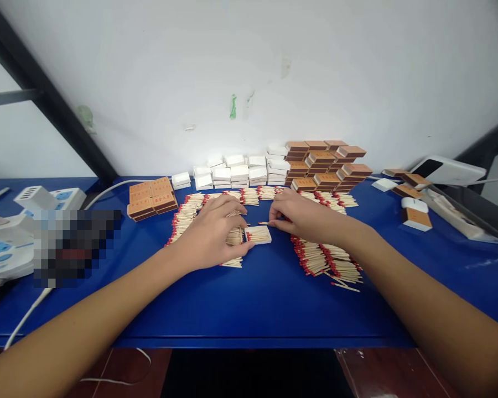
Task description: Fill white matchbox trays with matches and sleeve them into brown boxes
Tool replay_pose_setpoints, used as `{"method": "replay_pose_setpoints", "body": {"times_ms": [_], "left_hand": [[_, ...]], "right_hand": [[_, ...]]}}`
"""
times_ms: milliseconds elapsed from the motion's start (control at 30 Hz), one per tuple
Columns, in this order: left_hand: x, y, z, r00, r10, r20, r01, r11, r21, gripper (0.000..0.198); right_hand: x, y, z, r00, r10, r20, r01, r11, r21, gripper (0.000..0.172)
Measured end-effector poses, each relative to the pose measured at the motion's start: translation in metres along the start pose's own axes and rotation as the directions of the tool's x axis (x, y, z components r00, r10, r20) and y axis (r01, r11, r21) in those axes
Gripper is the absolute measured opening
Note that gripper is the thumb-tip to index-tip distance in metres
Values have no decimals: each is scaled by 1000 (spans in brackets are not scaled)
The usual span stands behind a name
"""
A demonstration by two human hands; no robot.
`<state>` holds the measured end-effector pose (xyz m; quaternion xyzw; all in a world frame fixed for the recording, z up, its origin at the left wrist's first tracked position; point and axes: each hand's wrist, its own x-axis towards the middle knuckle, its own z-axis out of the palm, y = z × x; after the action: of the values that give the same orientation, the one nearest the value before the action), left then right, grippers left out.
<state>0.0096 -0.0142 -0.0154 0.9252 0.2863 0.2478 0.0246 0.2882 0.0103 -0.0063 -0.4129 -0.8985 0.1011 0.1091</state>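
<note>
A small white matchbox tray (264, 234) with some matches in it lies on the blue table. My left hand (216, 231) is curved over a pile of matches (234, 236), its thumb and a finger closed on the tray's left end. To the right of the tray, my right hand (292, 213) pinches a single match (263, 223), its red head pointing left. Rows of red-headed matches (315, 255) lie below my right wrist, and more matches (185, 217) sit left of my left hand. The palm side of both hands is hidden.
White trays (234, 172) and brown matchboxes (323, 166) are stacked against the wall. More matchboxes (151, 196) sit at the left. Power strips (8, 260) with cables occupy the left side. A white device (448, 168), loose boxes and a pouch (460, 213) lie at the right.
</note>
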Motion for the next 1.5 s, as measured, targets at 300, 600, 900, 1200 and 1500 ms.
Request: {"method": "replay_pose_setpoints", "body": {"times_ms": [300,600,900,1200,1500], "left_hand": [[1,1,1,1000,24,-16,-24,1000,2,24],[1,2,0,1000,12,-2,-12,1000,-14,25],[2,2,0,1000,5,12,-5,1000,-3,24],[0,1,1,1000,26,-8,-26,1000,10,23],[-1,1,2,1000,23,-8,-23,1000,0,24]], "right_hand": [[-13,-26,-17,995,-83,-53,83,996,8,21],[-9,-43,-2,982,-185,-35,182,980,-80,18],[-12,-37,-5,990,-141,-18,141,990,22,20],[-5,-25,-14,994,-51,-97,60,994,90,13],[-2,-29,-4,998,-55,-43,59,991,116,14]]}}
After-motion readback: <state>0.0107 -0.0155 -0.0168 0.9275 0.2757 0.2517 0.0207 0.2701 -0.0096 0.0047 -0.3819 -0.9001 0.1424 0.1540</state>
